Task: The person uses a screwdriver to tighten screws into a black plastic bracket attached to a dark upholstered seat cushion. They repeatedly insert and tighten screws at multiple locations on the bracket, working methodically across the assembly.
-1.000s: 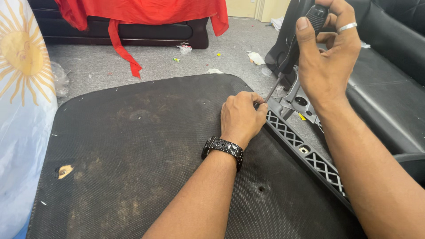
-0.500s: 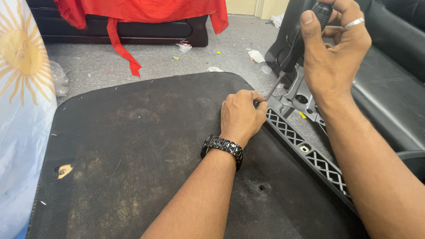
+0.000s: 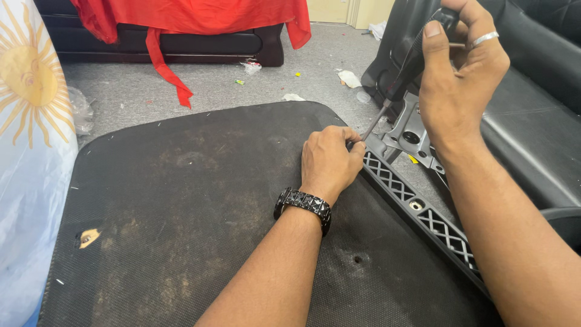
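Two hands on one tool. Right hand (image 3: 463, 79) is up high, fingers curled shut around the black handle of a screwdriver (image 3: 404, 71); ring on one finger. The shaft runs down and to the left, tip landing at the left hand (image 3: 330, 160) by the corner of a black plastic lattice frame (image 3: 423, 215). Left hand is closed in a loose fist, fingertips pinching at the tip; what exactly is pinched there, cannot tell. Black watch (image 3: 302, 206) on the left wrist.

The fist rests on the edge of a big dark fabric-covered panel (image 3: 181, 200), worn and dusty, small tear near its left edge. The lattice frame runs along the panel's right edge, with a grey metal bracket (image 3: 414, 130) just beyond the tip. Black leather seat (image 3: 532, 133) on the right. Red cloth (image 3: 193, 18) draped over a dark sofa at the back, grey carpet (image 3: 242, 91) with scattered litter.
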